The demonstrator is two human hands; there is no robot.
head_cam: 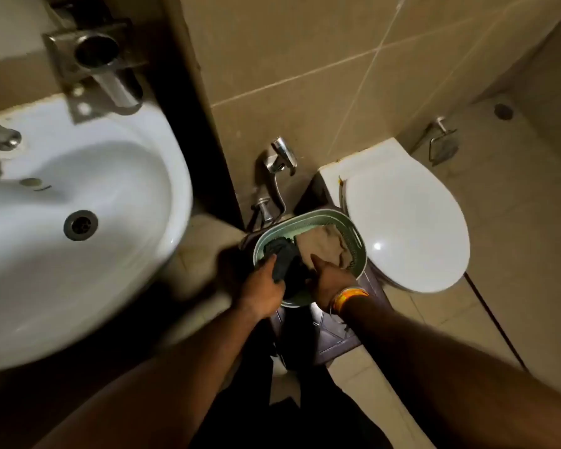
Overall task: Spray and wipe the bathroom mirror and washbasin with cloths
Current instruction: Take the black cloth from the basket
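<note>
Dim bathroom, beige tiled wall (305, 59) and beige tiled floor (506, 254). White washbasin (117, 176) fills the left side, blurred; drain (80, 225) in the bowl, tap (0, 137) at the far left edge. Steel cup holder (94, 56) on the wall above the basin rim. Mirror not in view.

White toilet (405, 222), lid down, on the right. Chrome bidet sprayer (280, 157) hangs on the wall between basin and toilet, valve just below it. Paper holder (442, 140) on the wall beyond the toilet.

Pale green basket (353, 228) sits on a dark stool (334, 335), wedged between basin and toilet, touching or nearly touching the toilet lid edge. Inside: dark cloth (282, 251) on the left half, beige cloth (324, 244) on the right half.

Left hand (266, 286): grip closed around the dark cloth, over the basket. Right hand (329, 280): index finger extended, tip on the beige cloth's near edge, other fingers curled; can't tell whether it holds anything. Orange band (350, 298) on the right wrist.

Both forearms cross the lower frame and hide the basket's near rim.
</note>
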